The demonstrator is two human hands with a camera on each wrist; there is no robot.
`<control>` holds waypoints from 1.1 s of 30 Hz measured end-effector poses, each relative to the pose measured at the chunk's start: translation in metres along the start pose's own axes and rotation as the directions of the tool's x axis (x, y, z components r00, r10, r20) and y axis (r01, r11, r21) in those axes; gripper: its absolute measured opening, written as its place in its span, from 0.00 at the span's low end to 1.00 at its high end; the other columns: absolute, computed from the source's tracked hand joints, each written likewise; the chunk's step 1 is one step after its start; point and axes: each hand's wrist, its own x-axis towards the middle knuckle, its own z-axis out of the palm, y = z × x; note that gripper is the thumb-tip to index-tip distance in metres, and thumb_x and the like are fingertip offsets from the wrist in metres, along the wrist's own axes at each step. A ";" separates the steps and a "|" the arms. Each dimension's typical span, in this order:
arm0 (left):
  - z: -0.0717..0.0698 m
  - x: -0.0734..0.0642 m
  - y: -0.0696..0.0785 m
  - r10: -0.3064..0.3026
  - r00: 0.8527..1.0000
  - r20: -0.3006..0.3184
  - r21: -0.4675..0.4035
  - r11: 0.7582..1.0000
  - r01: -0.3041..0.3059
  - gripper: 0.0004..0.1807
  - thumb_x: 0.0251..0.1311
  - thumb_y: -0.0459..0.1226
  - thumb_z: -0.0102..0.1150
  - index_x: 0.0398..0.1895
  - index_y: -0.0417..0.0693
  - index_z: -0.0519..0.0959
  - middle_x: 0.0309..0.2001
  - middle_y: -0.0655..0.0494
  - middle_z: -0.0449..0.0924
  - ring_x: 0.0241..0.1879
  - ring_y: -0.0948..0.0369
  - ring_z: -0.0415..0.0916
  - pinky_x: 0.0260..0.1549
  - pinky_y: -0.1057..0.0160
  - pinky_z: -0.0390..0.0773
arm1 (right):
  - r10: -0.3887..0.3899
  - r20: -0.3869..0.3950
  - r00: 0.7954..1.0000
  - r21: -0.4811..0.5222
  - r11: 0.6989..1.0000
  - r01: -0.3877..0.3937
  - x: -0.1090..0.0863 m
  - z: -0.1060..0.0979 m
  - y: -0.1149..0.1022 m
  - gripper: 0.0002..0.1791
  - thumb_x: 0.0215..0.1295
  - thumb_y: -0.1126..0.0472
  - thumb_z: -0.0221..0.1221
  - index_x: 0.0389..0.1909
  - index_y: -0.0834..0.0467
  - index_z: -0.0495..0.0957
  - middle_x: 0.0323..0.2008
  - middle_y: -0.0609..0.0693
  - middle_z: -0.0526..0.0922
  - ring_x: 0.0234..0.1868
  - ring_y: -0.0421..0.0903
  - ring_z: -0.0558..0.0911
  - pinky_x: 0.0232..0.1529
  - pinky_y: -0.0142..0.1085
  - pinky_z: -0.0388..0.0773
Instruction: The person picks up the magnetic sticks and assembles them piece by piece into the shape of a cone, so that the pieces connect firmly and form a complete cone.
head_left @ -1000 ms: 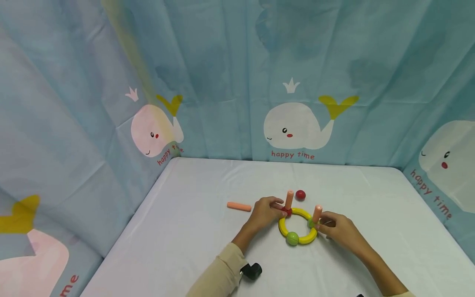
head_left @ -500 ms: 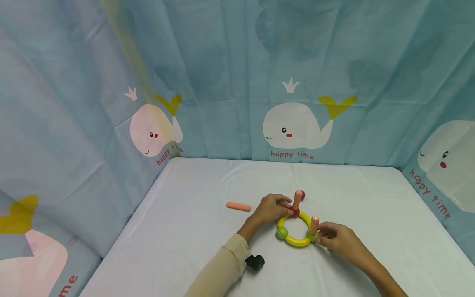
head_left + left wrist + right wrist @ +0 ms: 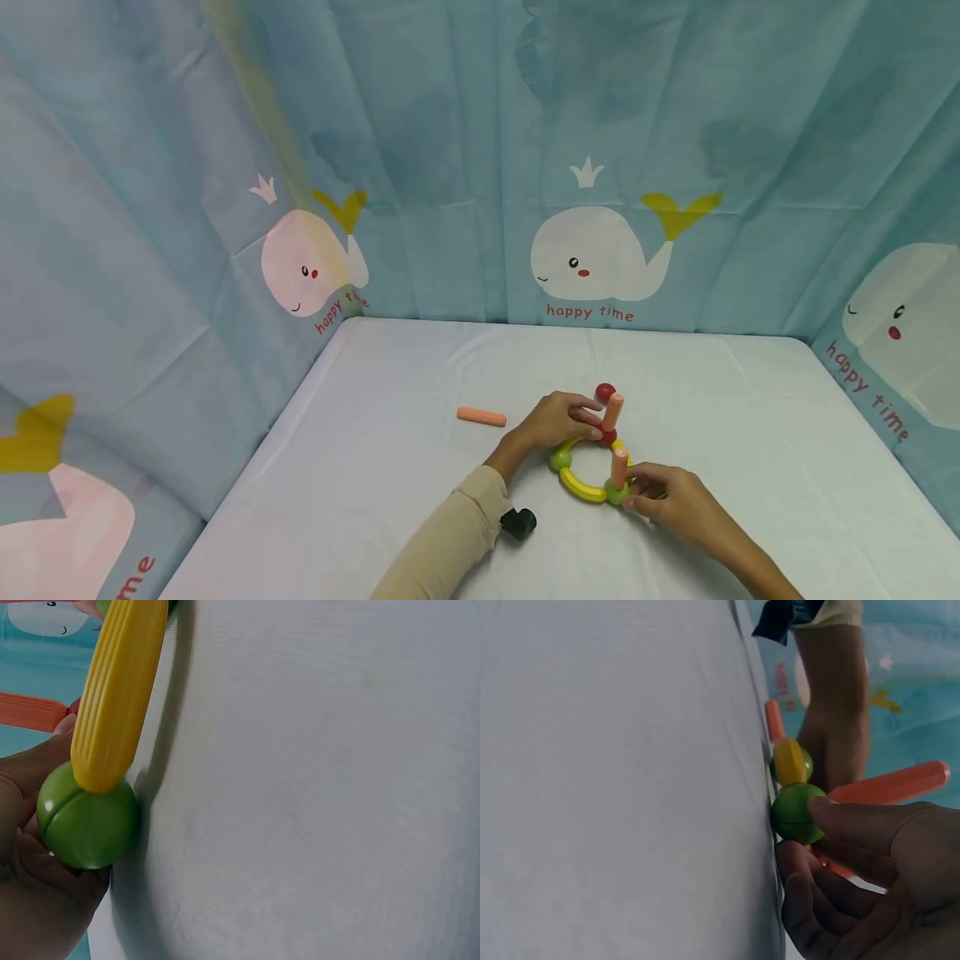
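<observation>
A ring of curved yellow sticks (image 3: 581, 486) joined by balls lies on the white table. My left hand (image 3: 558, 420) holds the red ball (image 3: 609, 436) at its far side, from which an orange stick (image 3: 613, 412) stands up. With thumb and fingers my right hand (image 3: 670, 493) pinches the near green ball (image 3: 617, 492), which carries another upright orange stick (image 3: 619, 467). The third joint, a green ball (image 3: 90, 825), sits on the ring's left, overlapping my left hand in the left wrist view. In the right wrist view, my thumb presses the pinched green ball (image 3: 795, 814).
A loose red ball (image 3: 605, 392) rests just beyond the ring. Left of my left hand, a loose orange stick (image 3: 482, 416) lies flat. A curtain (image 3: 450, 167) printed with whales rises behind the table. A black device (image 3: 519, 523) is at my left cuff.
Both hands have turned the ring clockwise as seen from above. The red ball went right, the right-hand green ball came nearer, and the other green ball moved left and away.
</observation>
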 end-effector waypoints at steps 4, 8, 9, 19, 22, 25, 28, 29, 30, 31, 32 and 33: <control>0.002 0.002 0.003 0.015 0.999 0.039 0.004 1.000 -0.015 0.23 0.67 0.40 0.73 0.64 0.50 0.84 0.45 0.61 0.92 0.47 0.72 0.86 0.57 0.69 0.79 | -0.021 0.009 1.000 0.006 1.000 0.021 0.000 0.005 -0.002 0.19 0.63 0.60 0.74 0.53 0.63 0.86 0.34 0.46 0.88 0.32 0.35 0.82 0.29 0.31 0.80; 0.004 0.004 0.008 0.027 0.996 0.081 0.016 0.999 -0.028 0.23 0.68 0.39 0.72 0.66 0.52 0.83 0.46 0.61 0.92 0.48 0.72 0.86 0.56 0.70 0.80 | 0.002 0.016 1.000 0.010 1.000 -0.002 0.002 0.009 -0.004 0.19 0.63 0.61 0.74 0.53 0.63 0.86 0.29 0.45 0.85 0.26 0.35 0.78 0.25 0.31 0.77; 0.005 0.005 0.008 0.032 0.995 0.090 0.022 0.999 -0.034 0.24 0.68 0.39 0.72 0.66 0.53 0.83 0.47 0.62 0.92 0.49 0.72 0.85 0.56 0.71 0.80 | 0.007 0.014 1.000 0.007 1.000 -0.007 0.003 0.010 -0.005 0.19 0.62 0.61 0.74 0.53 0.63 0.86 0.28 0.45 0.84 0.24 0.35 0.77 0.24 0.31 0.77; 0.010 0.011 0.011 0.064 0.994 0.094 0.047 0.997 -0.069 0.20 0.70 0.37 0.69 0.64 0.48 0.84 0.46 0.61 0.92 0.47 0.73 0.84 0.55 0.72 0.79 | 0.013 0.017 1.000 -0.033 0.999 -0.012 0.007 0.013 -0.007 0.18 0.63 0.59 0.73 0.52 0.61 0.86 0.27 0.44 0.84 0.25 0.37 0.78 0.25 0.32 0.76; 0.011 0.011 0.011 0.069 0.993 0.091 0.052 0.996 -0.074 0.19 0.71 0.36 0.68 0.64 0.48 0.84 0.47 0.61 0.92 0.47 0.72 0.85 0.54 0.73 0.79 | 0.019 0.019 1.000 -0.036 0.999 -0.018 0.008 0.013 -0.008 0.18 0.63 0.59 0.73 0.52 0.61 0.86 0.27 0.44 0.84 0.25 0.37 0.77 0.25 0.32 0.75; 0.011 0.010 0.011 0.073 0.995 0.063 0.068 0.995 -0.078 0.19 0.70 0.38 0.69 0.63 0.48 0.84 0.47 0.60 0.91 0.47 0.72 0.85 0.54 0.72 0.80 | 0.024 0.022 0.999 -0.034 0.999 -0.024 0.008 0.013 -0.008 0.19 0.63 0.58 0.73 0.52 0.61 0.86 0.27 0.44 0.83 0.25 0.37 0.77 0.25 0.31 0.75; 0.009 0.005 0.010 0.070 0.997 0.009 0.095 0.993 -0.071 0.20 0.69 0.41 0.71 0.63 0.50 0.85 0.48 0.62 0.91 0.49 0.71 0.84 0.55 0.70 0.80 | 0.024 0.016 1.000 -0.027 0.999 -0.023 0.007 0.012 -0.009 0.19 0.63 0.57 0.74 0.52 0.60 0.86 0.27 0.44 0.83 0.26 0.37 0.77 0.26 0.31 0.75; 0.007 0.003 0.010 0.070 0.997 -0.012 0.106 0.992 -0.068 0.20 0.69 0.42 0.71 0.62 0.52 0.85 0.49 0.63 0.90 0.50 0.70 0.84 0.55 0.69 0.81 | 0.022 0.010 1.000 -0.027 0.999 -0.022 0.007 0.011 -0.009 0.19 0.63 0.57 0.74 0.53 0.60 0.87 0.28 0.44 0.83 0.26 0.37 0.78 0.26 0.31 0.75; 0.005 0.000 0.009 0.070 0.997 -0.031 0.113 0.991 -0.066 0.20 0.69 0.42 0.71 0.62 0.53 0.85 0.50 0.63 0.90 0.51 0.69 0.83 0.56 0.67 0.81 | 0.024 0.003 1.000 -0.030 0.999 -0.024 0.006 0.010 -0.009 0.20 0.63 0.56 0.74 0.53 0.60 0.87 0.28 0.44 0.83 0.27 0.37 0.78 0.26 0.32 0.75; 0.003 -0.003 0.009 0.068 0.996 -0.051 0.120 0.991 -0.062 0.19 0.70 0.43 0.70 0.62 0.53 0.85 0.51 0.64 0.89 0.53 0.68 0.83 0.56 0.66 0.81 | 0.027 -0.004 1.000 -0.032 0.999 -0.027 0.006 0.009 -0.008 0.20 0.62 0.56 0.75 0.53 0.60 0.87 0.28 0.44 0.83 0.27 0.38 0.78 0.26 0.32 0.76; -0.001 -0.007 0.009 0.069 0.995 -0.072 0.128 0.990 -0.060 0.19 0.70 0.43 0.70 0.63 0.54 0.85 0.53 0.64 0.89 0.55 0.66 0.82 0.57 0.65 0.81 | 0.036 -0.012 0.999 -0.034 0.999 -0.036 0.006 0.008 -0.008 0.20 0.62 0.56 0.75 0.53 0.60 0.87 0.28 0.44 0.83 0.27 0.38 0.78 0.27 0.32 0.76; -0.004 -0.010 0.009 0.073 0.993 -0.094 0.137 0.989 -0.060 0.19 0.71 0.43 0.69 0.63 0.55 0.85 0.54 0.63 0.88 0.57 0.64 0.82 0.58 0.64 0.81 | 0.044 -0.018 0.999 -0.036 0.998 -0.045 0.006 0.008 -0.008 0.20 0.62 0.56 0.75 0.53 0.60 0.87 0.28 0.45 0.83 0.27 0.38 0.78 0.27 0.32 0.76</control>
